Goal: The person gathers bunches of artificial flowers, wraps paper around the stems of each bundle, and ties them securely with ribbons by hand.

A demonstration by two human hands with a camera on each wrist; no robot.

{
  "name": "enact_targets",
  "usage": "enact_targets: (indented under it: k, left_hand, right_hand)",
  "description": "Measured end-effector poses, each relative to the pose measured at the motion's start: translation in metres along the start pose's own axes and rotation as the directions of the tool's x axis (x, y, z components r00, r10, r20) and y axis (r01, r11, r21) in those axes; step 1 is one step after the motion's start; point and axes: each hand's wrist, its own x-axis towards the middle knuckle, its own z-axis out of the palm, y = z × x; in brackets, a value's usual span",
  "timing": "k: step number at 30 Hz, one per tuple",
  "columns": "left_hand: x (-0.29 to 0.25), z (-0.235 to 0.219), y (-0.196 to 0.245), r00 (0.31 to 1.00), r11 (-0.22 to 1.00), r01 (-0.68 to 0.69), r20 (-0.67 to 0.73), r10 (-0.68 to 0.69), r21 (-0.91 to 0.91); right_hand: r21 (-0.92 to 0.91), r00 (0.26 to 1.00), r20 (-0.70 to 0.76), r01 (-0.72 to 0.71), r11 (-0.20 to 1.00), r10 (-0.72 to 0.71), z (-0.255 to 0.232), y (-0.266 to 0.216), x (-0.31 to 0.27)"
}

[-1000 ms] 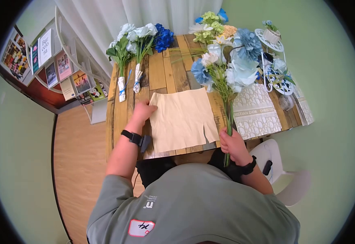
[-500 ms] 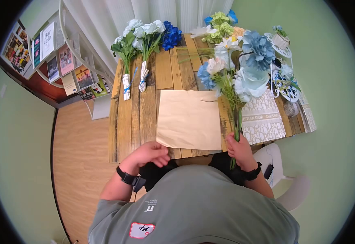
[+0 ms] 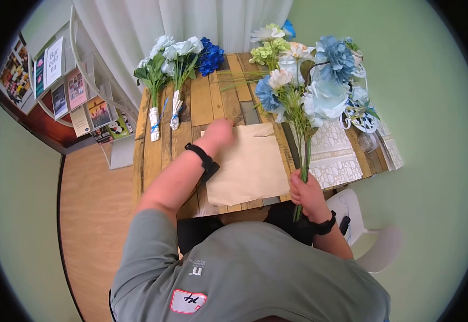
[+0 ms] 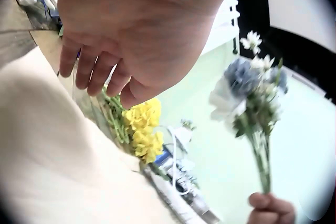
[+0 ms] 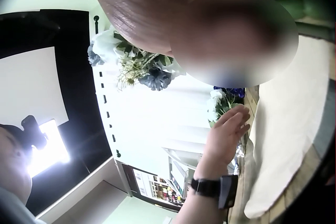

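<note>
A beige sheet with a short slit near its far right corner lies on the wooden table in front of me. My left hand is over the sheet's far left corner, blurred in the head view. The left wrist view shows that hand's fingers loosely extended, with nothing between them. On the right, my right hand grips the green stems of an upright bouquet near their lower ends. Blue, white and pale blue flowers top this bouquet, and the stem ends stick out below the fist.
Two wrapped white-rose bunches and dark blue flowers lie at the table's far left. Printed paper and a white metal stand are on the right, beside a white chair. Yellow flowers show in the left wrist view.
The sheet has turned, its slit going from the near right to the far right. My left hand left its left edge, came to the near edge, then went to the far left corner.
</note>
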Motion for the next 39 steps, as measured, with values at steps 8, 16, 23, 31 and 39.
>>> enact_targets:
  k: [8,16,23,31,39]
  left_hand:
    - [0.011,-0.028,-0.021,0.946,0.998,0.051,0.323,-0.038,-0.032]
    - [-0.095,-0.015,-0.033,0.805,0.007,0.529,0.499,-0.321,-0.849]
    - [-0.145,-0.009,0.029,0.821,-0.136,0.462,0.481,-0.308,-0.876]
    - [-0.112,0.010,0.009,0.812,0.084,0.445,0.362,-0.457,-0.892]
    - [-0.090,0.028,0.009,0.865,-0.512,0.199,0.396,-0.309,-0.836]
  right_hand:
    - [0.005,0.995,-0.099,-0.005,1.000,0.005,-0.030,0.009,-0.026]
    - [-0.003,0.996,-0.074,-0.046,0.999,0.045,-0.030,0.008,-0.009]
    - [-0.217,0.998,0.045,-0.038,0.976,0.049,0.018,-0.007,0.048]
    - [-0.329,0.990,0.110,-0.045,0.943,0.085,0.098,0.003,0.146]
    - [-0.719,0.948,0.011,0.229,0.656,-0.319,0.121,0.071,0.215]
